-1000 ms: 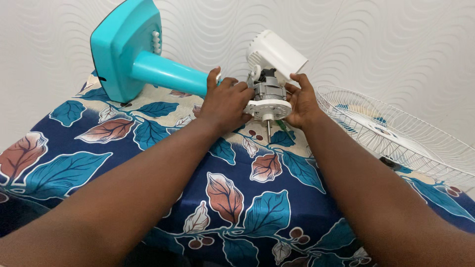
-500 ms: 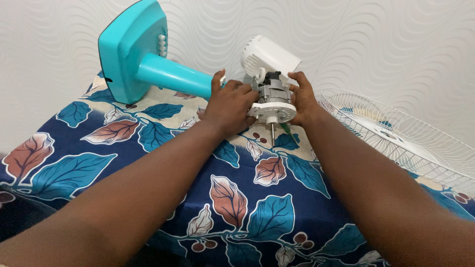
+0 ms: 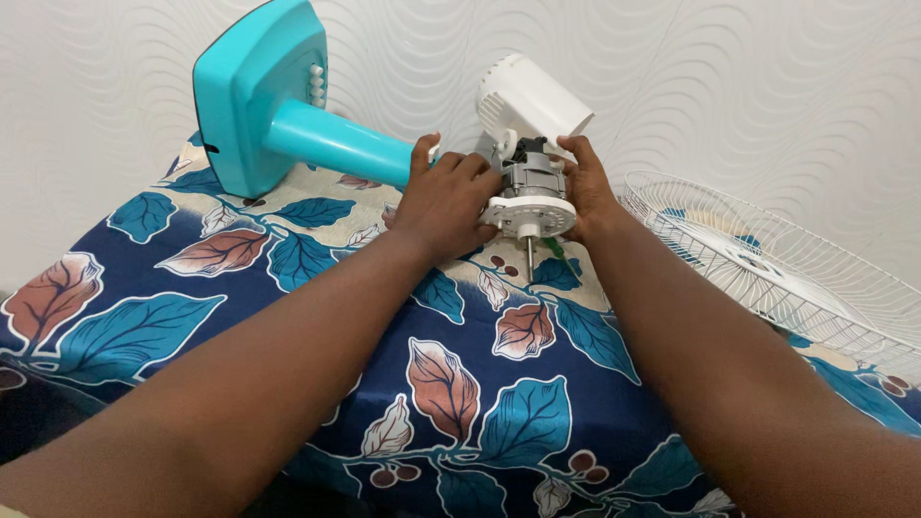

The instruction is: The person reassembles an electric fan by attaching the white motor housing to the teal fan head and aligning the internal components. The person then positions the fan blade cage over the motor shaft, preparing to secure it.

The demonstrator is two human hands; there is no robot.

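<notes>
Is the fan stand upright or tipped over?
Tipped over. The teal base stands on edge on the cloth, its pole running sideways to the motor held between left hand and right hand.

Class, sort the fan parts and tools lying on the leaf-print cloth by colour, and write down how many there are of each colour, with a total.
Turquoise: 1, the fan base with stem
White: 3, the rear motor cover, the round motor plate, the wire grille
Grey metal: 1, the bare motor, held between the left hand and right hand
Green: 1, the screwdriver handle
Total: 6
</notes>
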